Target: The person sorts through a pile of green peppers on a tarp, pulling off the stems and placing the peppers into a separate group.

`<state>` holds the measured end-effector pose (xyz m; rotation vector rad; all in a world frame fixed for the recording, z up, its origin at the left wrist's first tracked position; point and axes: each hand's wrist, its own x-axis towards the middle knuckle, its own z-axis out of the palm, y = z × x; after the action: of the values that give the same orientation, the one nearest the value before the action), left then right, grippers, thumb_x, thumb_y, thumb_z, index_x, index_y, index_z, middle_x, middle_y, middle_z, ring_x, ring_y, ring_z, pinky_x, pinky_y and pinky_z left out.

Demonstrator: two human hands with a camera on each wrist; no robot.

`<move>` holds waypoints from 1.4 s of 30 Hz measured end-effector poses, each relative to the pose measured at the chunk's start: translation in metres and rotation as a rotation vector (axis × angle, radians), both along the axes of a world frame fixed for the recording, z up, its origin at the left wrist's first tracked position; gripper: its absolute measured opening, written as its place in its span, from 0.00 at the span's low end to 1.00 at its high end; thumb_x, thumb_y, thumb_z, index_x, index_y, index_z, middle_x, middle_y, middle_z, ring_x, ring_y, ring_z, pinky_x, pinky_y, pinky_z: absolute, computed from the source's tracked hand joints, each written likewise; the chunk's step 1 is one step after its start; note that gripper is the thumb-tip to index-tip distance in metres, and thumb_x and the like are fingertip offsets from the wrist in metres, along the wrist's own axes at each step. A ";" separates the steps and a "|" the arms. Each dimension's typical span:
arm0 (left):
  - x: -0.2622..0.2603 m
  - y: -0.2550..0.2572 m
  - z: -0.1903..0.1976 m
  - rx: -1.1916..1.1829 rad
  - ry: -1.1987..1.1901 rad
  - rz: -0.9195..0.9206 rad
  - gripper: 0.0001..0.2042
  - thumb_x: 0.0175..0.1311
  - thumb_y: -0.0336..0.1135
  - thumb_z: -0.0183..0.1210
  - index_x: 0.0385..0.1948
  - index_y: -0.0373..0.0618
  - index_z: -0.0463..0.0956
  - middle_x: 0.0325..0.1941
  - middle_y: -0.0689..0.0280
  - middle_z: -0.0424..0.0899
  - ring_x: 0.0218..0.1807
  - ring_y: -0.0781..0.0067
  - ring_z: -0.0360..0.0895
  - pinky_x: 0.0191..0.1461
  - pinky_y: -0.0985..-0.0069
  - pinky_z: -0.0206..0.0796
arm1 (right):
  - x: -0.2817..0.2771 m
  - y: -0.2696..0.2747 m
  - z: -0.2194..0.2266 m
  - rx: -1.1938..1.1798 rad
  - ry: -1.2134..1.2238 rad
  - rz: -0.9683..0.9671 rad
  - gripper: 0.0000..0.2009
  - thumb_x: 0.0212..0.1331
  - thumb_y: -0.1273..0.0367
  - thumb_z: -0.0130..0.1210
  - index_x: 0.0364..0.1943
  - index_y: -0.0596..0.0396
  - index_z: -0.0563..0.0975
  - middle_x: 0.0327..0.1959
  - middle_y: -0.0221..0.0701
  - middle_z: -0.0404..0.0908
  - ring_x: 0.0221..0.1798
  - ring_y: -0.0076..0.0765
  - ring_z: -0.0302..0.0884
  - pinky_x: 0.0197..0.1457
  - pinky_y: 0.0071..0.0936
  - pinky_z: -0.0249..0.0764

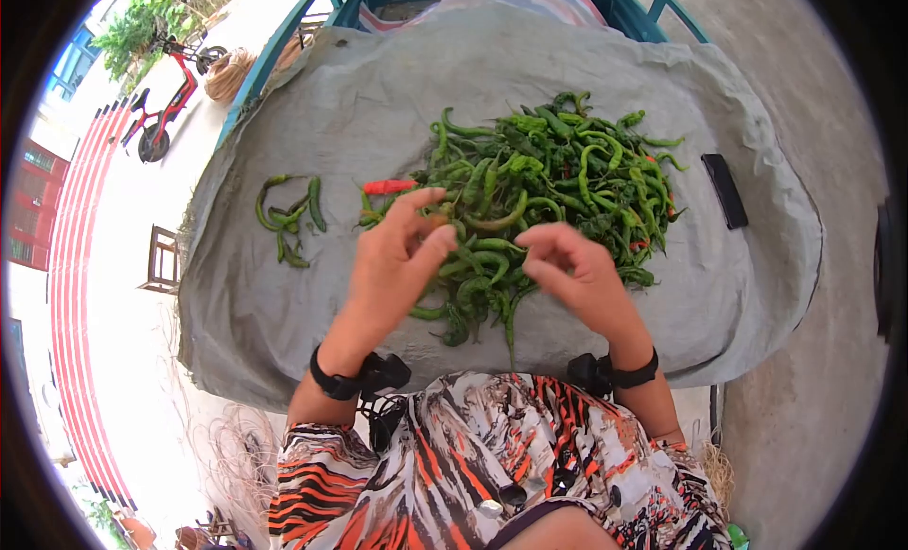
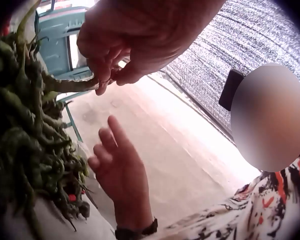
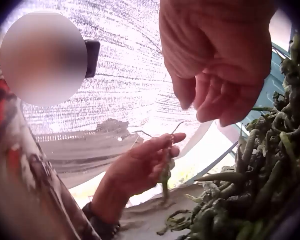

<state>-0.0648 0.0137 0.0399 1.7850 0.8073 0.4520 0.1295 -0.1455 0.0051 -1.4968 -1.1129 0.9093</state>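
Over a heap of green peppers (image 1: 577, 176), the left hand (image 1: 392, 252) pinches a pepper by one end between thumb and fingers. In the left wrist view, that pepper (image 2: 72, 85) extends from the left hand (image 2: 135, 40) toward the heap. From the right wrist view, the pepper (image 3: 165, 175) hangs below the fingers of the left hand (image 3: 140, 170), with a thin stem sticking up. Facing it, the right hand (image 1: 577, 276) hovers over the near side of the heap, fingers loosely bent, nothing visible in them; the right hand (image 3: 217, 65) also looks unoccupied up close.
A small group of green peppers (image 1: 288, 219) lies at the left on the grey cloth (image 1: 312, 134). A red pepper (image 1: 389, 186) rests at the heap's left edge. A dark phone-like object (image 1: 725, 191) is at the right. Teal rails (image 1: 274, 53) stand behind.
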 end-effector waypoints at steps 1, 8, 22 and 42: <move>-0.003 0.004 0.002 -0.007 0.066 0.048 0.21 0.62 0.30 0.62 0.58 0.41 0.73 0.41 0.61 0.82 0.29 0.75 0.77 0.36 0.76 0.70 | -0.003 0.002 0.000 -0.099 -0.120 0.055 0.15 0.61 0.73 0.59 0.52 0.48 0.78 0.37 0.25 0.82 0.32 0.21 0.77 0.35 0.24 0.74; -0.017 0.004 -0.007 0.397 0.162 -0.067 0.24 0.61 0.28 0.64 0.61 0.44 0.72 0.48 0.62 0.75 0.29 0.77 0.74 0.36 0.77 0.68 | -0.018 0.015 -0.028 0.186 -0.650 0.010 0.12 0.58 0.72 0.61 0.46 0.51 0.81 0.35 0.33 0.82 0.33 0.34 0.80 0.37 0.30 0.76; -0.007 -0.003 -0.009 0.098 0.080 -0.204 0.15 0.71 0.33 0.56 0.57 0.43 0.76 0.28 0.70 0.76 0.27 0.83 0.70 0.33 0.82 0.63 | -0.007 -0.007 0.007 0.129 0.194 -0.041 0.08 0.69 0.70 0.55 0.48 0.56 0.78 0.27 0.20 0.75 0.26 0.12 0.68 0.30 0.15 0.66; -0.036 0.041 -0.021 -0.040 0.128 -0.138 0.12 0.72 0.40 0.51 0.29 0.43 0.74 0.22 0.75 0.71 0.26 0.86 0.65 0.30 0.84 0.58 | -0.011 0.013 -0.026 0.021 -0.537 -0.172 0.09 0.63 0.70 0.58 0.45 0.51 0.79 0.41 0.33 0.84 0.38 0.44 0.83 0.39 0.33 0.77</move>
<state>-0.1006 0.0552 0.0186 1.8328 0.7696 0.2320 0.1180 -0.1324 -0.0211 -1.8442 -1.3366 0.3788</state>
